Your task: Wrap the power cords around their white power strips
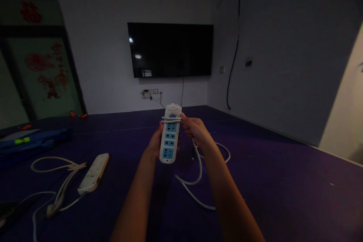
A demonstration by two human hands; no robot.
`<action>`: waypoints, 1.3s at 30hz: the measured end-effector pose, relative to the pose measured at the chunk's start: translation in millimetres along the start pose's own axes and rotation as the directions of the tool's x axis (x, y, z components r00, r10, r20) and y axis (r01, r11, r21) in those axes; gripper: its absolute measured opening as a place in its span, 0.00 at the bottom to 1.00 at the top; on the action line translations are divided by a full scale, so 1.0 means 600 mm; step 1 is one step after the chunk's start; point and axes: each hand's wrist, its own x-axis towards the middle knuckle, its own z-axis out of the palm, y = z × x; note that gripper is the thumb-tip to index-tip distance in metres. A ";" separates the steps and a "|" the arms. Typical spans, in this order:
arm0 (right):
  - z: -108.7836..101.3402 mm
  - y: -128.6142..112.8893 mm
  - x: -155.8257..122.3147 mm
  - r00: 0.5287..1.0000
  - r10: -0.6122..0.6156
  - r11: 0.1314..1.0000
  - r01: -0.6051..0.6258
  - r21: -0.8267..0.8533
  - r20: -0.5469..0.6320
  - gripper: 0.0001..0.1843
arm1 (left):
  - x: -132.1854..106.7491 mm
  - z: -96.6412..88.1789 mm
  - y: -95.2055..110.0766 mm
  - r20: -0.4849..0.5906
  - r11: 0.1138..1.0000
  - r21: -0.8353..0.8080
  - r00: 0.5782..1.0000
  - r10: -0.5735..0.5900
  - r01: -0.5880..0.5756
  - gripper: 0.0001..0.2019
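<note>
A white power strip with blue socket faces is held up in front of me, its far end tilted away. My left hand wraps round it from the left and behind, fingertips showing at its right edge. White cord loops across the strip near its far end. At the strip's right side, my right hand is closed, pinching the cord between thumb and fingers. The rest of the cord hangs below that hand and curves over the purple surface.
On the purple surface at left lies a second power strip with its bundled cord. Blue fabric lies beyond it. A television hangs on the far wall; a dark cable dangles at right.
</note>
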 end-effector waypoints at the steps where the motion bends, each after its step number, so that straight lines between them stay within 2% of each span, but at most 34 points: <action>1: 0.001 0.001 0.001 1.000 0.002 1.000 -0.002 -0.017 0.003 0.28 | -0.001 0.003 0.002 -0.025 1.000 0.010 1.000 -0.005 0.006 0.31; 5: 0.005 0.002 0.003 1.000 0.023 0.993 -0.025 -0.113 -0.017 0.29 | -0.005 0.010 0.009 -0.090 0.999 0.025 0.996 -0.018 0.020 0.31; 9: 0.008 -0.002 0.003 0.995 0.078 0.979 -0.088 -0.182 -0.064 0.31 | -0.007 0.011 0.019 -0.157 0.999 0.030 0.986 0.049 -0.045 0.29; 12: 0.006 -0.001 0.003 0.991 0.131 0.967 -0.137 -0.215 -0.042 0.31 | -0.013 0.007 0.031 -0.214 0.992 0.051 0.969 0.124 -0.116 0.30; 15: 0.007 0.006 0.003 0.991 0.133 0.954 -0.125 -0.271 0.011 0.26 | -0.023 0.002 0.042 -0.270 0.986 0.088 0.950 0.157 -0.138 0.29; 22: 0.011 0.023 0.013 0.999 -0.010 0.932 0.022 -0.361 0.035 0.16 | -0.032 -0.003 0.054 -0.322 0.973 0.209 0.932 0.164 -0.099 0.25; 30: -0.001 0.022 0.018 0.979 -0.197 0.880 0.158 -0.449 -0.042 0.20 | -0.033 0.001 0.053 -0.298 0.886 0.457 0.924 0.239 -0.081 0.29; 34: -0.001 0.022 0.019 0.974 -0.221 0.865 0.170 -0.472 -0.055 0.20 | -0.030 0.009 0.051 -0.322 0.852 0.517 0.902 0.287 -0.087 0.30; 39: 0.000 0.024 0.018 0.982 -0.189 0.876 0.161 -0.454 -0.016 0.16 | -0.020 0.006 0.046 -0.327 0.790 0.605 0.871 0.366 -0.104 0.29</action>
